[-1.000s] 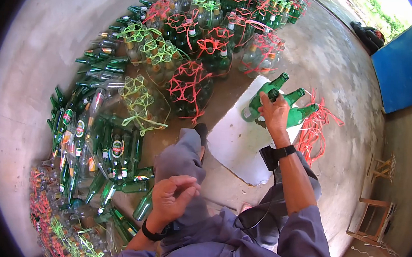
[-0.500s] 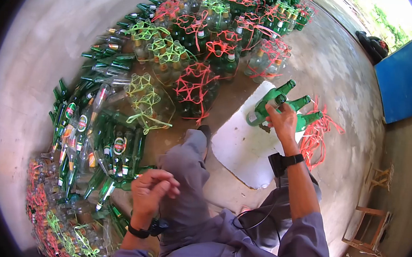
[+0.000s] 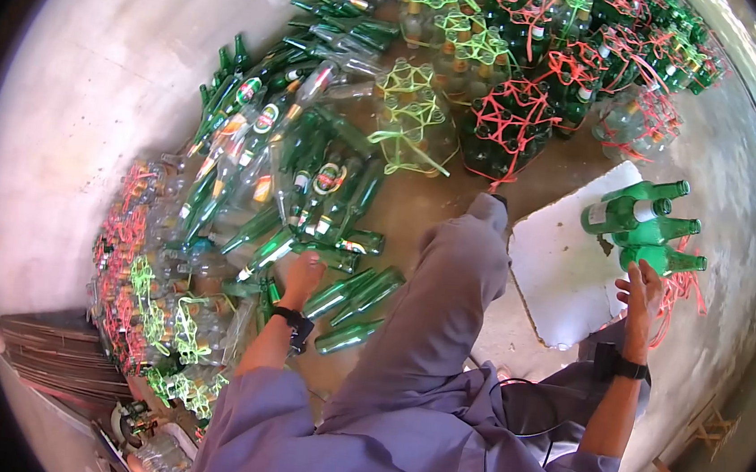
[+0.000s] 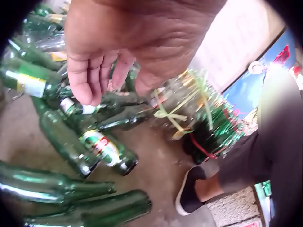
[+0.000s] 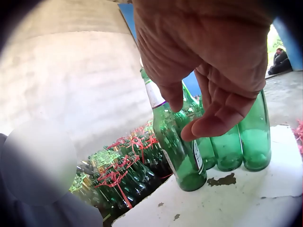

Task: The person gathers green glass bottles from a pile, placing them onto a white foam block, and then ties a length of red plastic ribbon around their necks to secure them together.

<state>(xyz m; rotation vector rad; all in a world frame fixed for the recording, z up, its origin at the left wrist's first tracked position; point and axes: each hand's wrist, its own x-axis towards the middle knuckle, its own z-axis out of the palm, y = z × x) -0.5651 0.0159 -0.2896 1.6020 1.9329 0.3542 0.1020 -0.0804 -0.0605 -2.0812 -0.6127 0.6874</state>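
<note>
Several green glass bottles [image 3: 657, 229] stand close together on a white board [image 3: 565, 261]; one in front [image 5: 184, 156] has a pale neck label. My right hand [image 3: 640, 299] is beside them on the near side, fingers loosely bent and holding nothing; in the right wrist view it overlaps the bottles. On the other side of my leg, my left hand [image 3: 304, 279] hangs over loose green bottles lying on the floor, its fingers relaxed with nothing in them. Below it, a labelled bottle [image 4: 106, 151] lies among others [image 4: 66, 139].
Bundles of bottles tied with red strips [image 3: 514, 118] and light-green strips [image 3: 413, 122] fill the far side. A heap of loose bottles [image 3: 311, 176] lies along the wall. Loose red strips [image 3: 683, 294] lie behind the standing bottles. My bent leg [image 3: 445, 296] separates the two work areas.
The head view has turned left. My right hand has let go of a bottle and drawn back from the group. My left hand has moved from beside my knee out over the loose bottles.
</note>
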